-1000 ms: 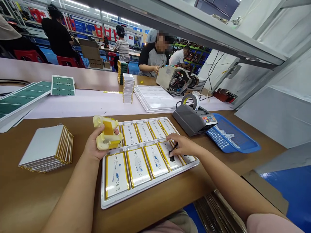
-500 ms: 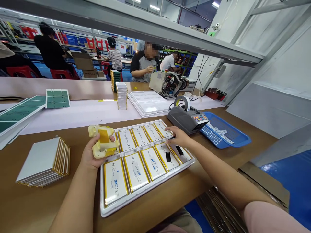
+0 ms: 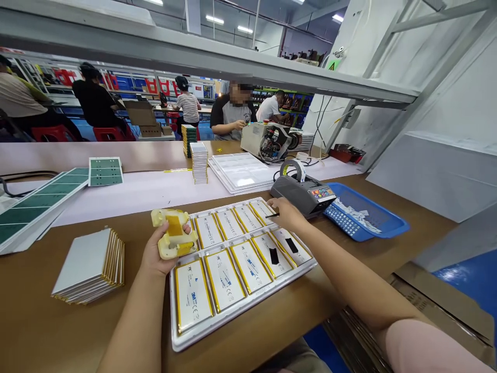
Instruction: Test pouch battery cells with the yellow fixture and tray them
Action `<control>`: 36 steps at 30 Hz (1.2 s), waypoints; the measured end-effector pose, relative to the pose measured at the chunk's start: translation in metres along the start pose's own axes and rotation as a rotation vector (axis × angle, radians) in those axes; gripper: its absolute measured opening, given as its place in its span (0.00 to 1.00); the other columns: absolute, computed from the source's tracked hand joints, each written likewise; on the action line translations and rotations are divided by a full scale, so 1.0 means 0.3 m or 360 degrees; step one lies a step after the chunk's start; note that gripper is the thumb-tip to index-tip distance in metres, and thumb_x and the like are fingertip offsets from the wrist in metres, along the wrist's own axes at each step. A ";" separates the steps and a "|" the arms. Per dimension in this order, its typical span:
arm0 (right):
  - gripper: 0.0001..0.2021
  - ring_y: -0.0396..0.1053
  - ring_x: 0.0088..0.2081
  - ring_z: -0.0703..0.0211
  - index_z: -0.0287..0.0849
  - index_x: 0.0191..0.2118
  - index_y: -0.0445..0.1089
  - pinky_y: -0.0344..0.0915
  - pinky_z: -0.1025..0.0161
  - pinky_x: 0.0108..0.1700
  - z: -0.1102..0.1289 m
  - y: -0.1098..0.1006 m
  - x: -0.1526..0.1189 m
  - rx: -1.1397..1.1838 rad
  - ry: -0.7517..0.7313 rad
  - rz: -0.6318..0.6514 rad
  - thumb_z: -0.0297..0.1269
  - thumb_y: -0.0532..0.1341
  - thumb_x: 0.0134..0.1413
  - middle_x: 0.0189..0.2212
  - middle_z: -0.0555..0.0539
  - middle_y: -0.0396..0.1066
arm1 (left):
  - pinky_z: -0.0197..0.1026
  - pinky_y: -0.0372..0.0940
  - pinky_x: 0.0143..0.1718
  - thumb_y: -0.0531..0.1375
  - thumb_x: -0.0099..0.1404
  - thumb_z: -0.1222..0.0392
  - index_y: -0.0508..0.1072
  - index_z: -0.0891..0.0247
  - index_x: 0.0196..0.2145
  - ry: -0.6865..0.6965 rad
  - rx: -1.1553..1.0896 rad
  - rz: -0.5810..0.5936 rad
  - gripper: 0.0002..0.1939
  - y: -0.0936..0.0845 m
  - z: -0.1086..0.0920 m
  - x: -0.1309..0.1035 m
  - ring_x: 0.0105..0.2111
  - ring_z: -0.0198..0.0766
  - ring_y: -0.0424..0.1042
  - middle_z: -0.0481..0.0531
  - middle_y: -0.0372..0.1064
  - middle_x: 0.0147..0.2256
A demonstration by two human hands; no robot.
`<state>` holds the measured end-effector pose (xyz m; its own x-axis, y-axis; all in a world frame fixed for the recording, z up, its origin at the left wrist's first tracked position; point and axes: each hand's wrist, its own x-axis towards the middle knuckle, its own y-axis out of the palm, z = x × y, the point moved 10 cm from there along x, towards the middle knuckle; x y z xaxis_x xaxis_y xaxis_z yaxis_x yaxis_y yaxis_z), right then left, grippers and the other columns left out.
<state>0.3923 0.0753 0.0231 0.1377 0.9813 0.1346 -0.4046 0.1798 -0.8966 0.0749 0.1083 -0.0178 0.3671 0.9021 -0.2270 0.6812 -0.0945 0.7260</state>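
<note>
A cream plastic block [image 3: 171, 243] with notched ends and amber tape rests in my left hand [image 3: 157, 254], fingers curled round it, over the left end of a white plastic tray [image 3: 212, 331]. Flat white battery cells [image 3: 193, 292] with yellow edges lie in two rows in that tray. Two cells at the near right carry black tape pieces [image 3: 274, 256]. My right hand [image 3: 288, 213] is closed above the far right cell [image 3: 259, 212], and a short black strip [image 3: 273, 215] sticks out from its fingers. Its fingertips are partly hidden.
A grey tape dispenser [image 3: 303, 194] and a blue basket [image 3: 388, 223] with white scraps stand right of the tray. Stacked cells [image 3: 83, 261] sit at left. Farther back are white trays [image 3: 240, 171], a machine [image 3: 267, 140] and a co-worker [image 3: 231, 114]. A metal beam [image 3: 217, 62] crosses overhead.
The view has shifted, so the bench appears lower and farther right. My right hand has turned, and the black strip now shows at its fingers. My left hand keeps the block.
</note>
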 end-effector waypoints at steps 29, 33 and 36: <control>0.05 0.65 0.30 0.65 0.43 0.28 0.71 0.57 0.69 0.33 0.402 0.290 -0.136 0.0111 -0.1190 0.1209 0.39 0.61 0.46 0.27 0.53 0.69 | 0.44 0.67 0.29 0.56 0.56 0.61 0.66 0.67 0.39 -0.0030 -0.0150 -0.0016 0.13 -0.008 0.020 -0.013 0.29 0.41 0.70 0.55 0.68 0.29; 0.05 0.64 0.29 0.66 0.43 0.26 0.71 0.57 0.70 0.31 0.412 0.305 -0.146 0.0090 -0.1224 0.1336 0.39 0.61 0.45 0.26 0.53 0.68 | 0.44 0.67 0.30 0.56 0.55 0.60 0.66 0.67 0.39 -0.0054 -0.0159 -0.0067 0.13 -0.017 0.028 -0.014 0.29 0.41 0.70 0.55 0.68 0.28; 0.06 0.64 0.28 0.65 0.43 0.25 0.70 0.57 0.69 0.30 0.418 0.303 -0.143 0.0102 -0.1211 0.1306 0.39 0.62 0.45 0.25 0.53 0.68 | 0.44 0.67 0.30 0.57 0.55 0.61 0.66 0.66 0.39 -0.0051 -0.0171 -0.0055 0.13 -0.015 0.031 -0.012 0.28 0.41 0.71 0.54 0.68 0.28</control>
<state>0.2362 0.0582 -0.0113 -0.7719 0.5866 -0.2449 -0.1676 -0.5594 -0.8118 0.0763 0.1014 -0.0263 0.3655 0.8900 -0.2725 0.6227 -0.0162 0.7823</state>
